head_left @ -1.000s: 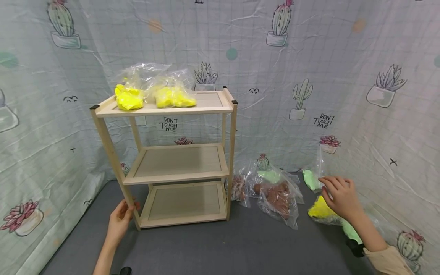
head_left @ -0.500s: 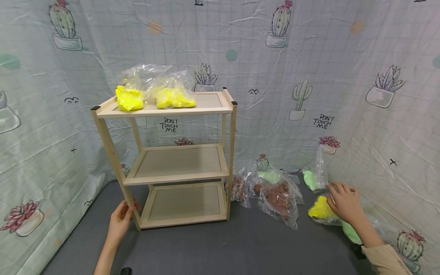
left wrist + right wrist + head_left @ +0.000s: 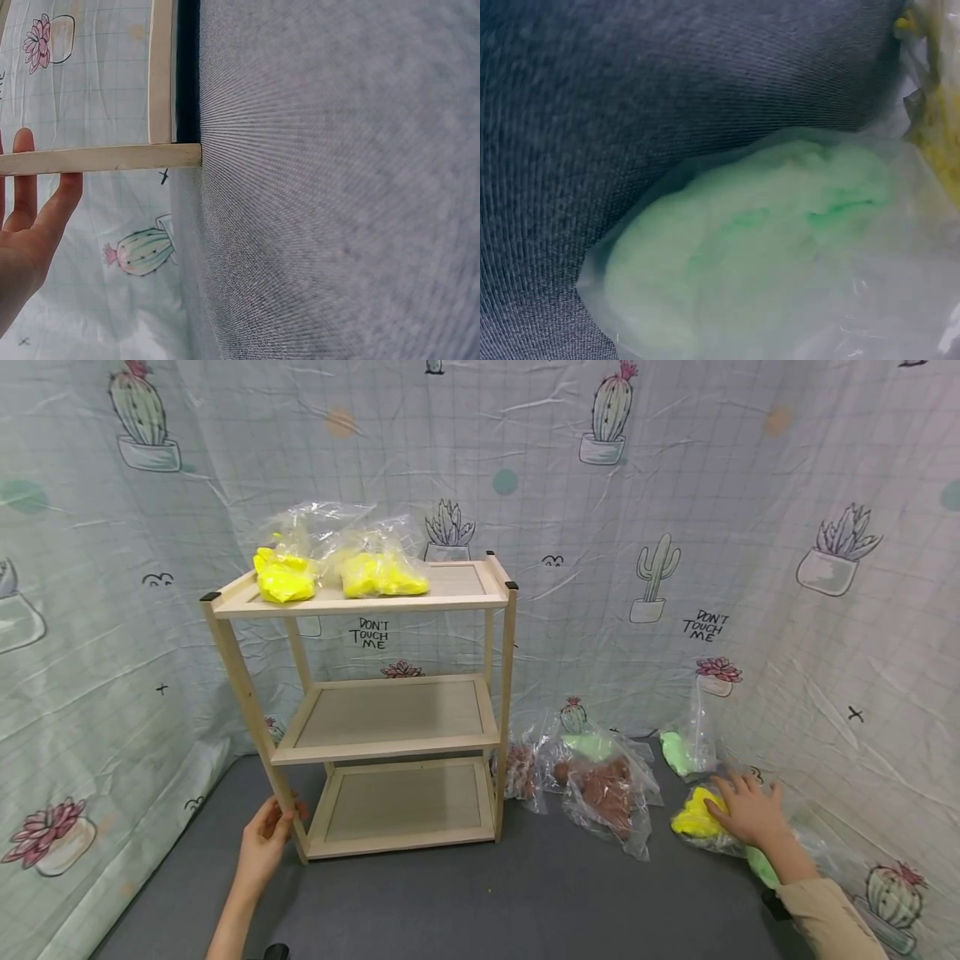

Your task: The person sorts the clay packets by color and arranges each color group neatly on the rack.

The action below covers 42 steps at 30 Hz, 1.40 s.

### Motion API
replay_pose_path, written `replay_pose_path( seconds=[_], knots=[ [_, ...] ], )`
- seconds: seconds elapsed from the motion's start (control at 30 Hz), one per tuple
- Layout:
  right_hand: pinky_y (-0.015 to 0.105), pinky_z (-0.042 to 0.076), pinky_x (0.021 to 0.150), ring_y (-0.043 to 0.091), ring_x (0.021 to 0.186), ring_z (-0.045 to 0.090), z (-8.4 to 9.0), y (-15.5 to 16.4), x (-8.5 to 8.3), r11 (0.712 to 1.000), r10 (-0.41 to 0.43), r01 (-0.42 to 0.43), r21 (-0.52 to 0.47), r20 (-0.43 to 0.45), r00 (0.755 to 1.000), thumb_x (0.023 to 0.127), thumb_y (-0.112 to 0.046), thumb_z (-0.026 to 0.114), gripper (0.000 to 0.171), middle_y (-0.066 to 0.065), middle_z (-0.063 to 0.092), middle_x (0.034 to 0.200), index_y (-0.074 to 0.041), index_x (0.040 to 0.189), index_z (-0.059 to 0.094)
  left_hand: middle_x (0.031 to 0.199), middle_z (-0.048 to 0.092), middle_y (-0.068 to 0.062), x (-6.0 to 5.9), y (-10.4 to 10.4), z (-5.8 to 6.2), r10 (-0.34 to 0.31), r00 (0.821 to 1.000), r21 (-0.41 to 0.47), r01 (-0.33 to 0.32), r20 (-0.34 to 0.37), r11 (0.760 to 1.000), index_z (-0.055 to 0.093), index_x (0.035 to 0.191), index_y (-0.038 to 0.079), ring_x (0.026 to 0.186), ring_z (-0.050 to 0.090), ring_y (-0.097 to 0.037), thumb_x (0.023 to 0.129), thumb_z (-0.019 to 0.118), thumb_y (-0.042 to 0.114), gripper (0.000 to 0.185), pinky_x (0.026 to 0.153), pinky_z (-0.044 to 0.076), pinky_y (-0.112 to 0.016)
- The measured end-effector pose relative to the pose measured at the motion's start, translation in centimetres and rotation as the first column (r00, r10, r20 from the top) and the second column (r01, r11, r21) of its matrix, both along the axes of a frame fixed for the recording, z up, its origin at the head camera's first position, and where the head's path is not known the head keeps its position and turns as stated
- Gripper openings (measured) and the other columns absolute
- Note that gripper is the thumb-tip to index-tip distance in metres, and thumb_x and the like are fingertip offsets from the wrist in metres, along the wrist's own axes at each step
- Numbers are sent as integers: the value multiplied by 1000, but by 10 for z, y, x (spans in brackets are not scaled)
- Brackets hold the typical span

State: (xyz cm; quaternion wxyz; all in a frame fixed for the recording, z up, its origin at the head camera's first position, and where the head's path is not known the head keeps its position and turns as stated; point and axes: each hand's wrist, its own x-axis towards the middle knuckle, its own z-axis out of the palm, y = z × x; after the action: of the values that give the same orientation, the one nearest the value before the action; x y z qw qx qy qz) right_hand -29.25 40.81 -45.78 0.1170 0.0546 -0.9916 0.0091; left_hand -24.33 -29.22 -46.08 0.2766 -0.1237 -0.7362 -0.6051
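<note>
My left hand (image 3: 272, 827) holds the front left leg (image 3: 251, 710) of a three-tier wooden shelf (image 3: 390, 718), thumb on one side and fingers on the other. In the left wrist view the fingers (image 3: 37, 202) lie along that leg (image 3: 105, 159). My right hand (image 3: 742, 806) rests with spread, straight fingers on a clear bag of yellow clay (image 3: 692, 822) on the grey floor at the right. The right wrist view shows no hand, only a bag of green clay (image 3: 765, 240) and a bit of the yellow bag (image 3: 937, 127).
Two bags of yellow clay (image 3: 283, 578) (image 3: 378, 575) lie on the top shelf. Brown bags (image 3: 607, 789) and green bags (image 3: 678, 752) (image 3: 592, 745) lie on the floor right of the shelf. Cactus-print sheets (image 3: 825, 635) wall the space on three sides.
My right hand has come down and slightly right, from above the yellow bag onto it. The left hand stays on the shelf leg.
</note>
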Motion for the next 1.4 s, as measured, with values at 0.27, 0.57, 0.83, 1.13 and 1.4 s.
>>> replay_pose_path(
  seconds=[0.27,0.57,0.83,1.13,1.4],
  knots=[
    [73,10,87,52,112,32,-10,1,-4,999,-24,23,32,28,999,85,-61,40,73,34,39,123,-1,126,43,87,63,14,0,0,0,7,1000,3,-7,-8,1000,54,111,9,82,61,5,90,45,0,24,66,48,-11],
    [71,18,82,47,100,42,-21,1,-6,994,-22,21,112,11,1000,84,-62,40,72,26,56,102,-1,122,49,87,64,14,1,0,0,-8,1000,5,8,-12,1000,54,110,7,83,61,5,91,44,0,23,66,47,-11],
    [66,18,78,36,88,43,-24,-3,-5,997,8,-6,81,-20,1000,84,-57,45,63,17,58,93,-1,112,53,87,64,15,0,-1,-1,5,1000,-14,-5,-2,1000,53,112,7,82,60,6,91,43,1,24,65,46,-11],
    [63,23,79,34,87,43,-27,-6,-5,990,63,-44,132,-143,988,80,-48,57,52,12,56,85,-3,105,54,87,64,15,-1,0,-1,-2,1000,-7,2,-23,1000,53,111,6,81,60,6,91,43,-1,24,65,47,-11],
    [64,23,83,36,88,45,-25,-7,-4,987,110,-77,138,-251,962,74,-44,66,53,13,57,88,-3,106,55,88,64,13,0,0,-1,-33,999,18,33,-25,999,54,112,10,82,61,5,91,43,0,25,66,47,-11]
  ],
)
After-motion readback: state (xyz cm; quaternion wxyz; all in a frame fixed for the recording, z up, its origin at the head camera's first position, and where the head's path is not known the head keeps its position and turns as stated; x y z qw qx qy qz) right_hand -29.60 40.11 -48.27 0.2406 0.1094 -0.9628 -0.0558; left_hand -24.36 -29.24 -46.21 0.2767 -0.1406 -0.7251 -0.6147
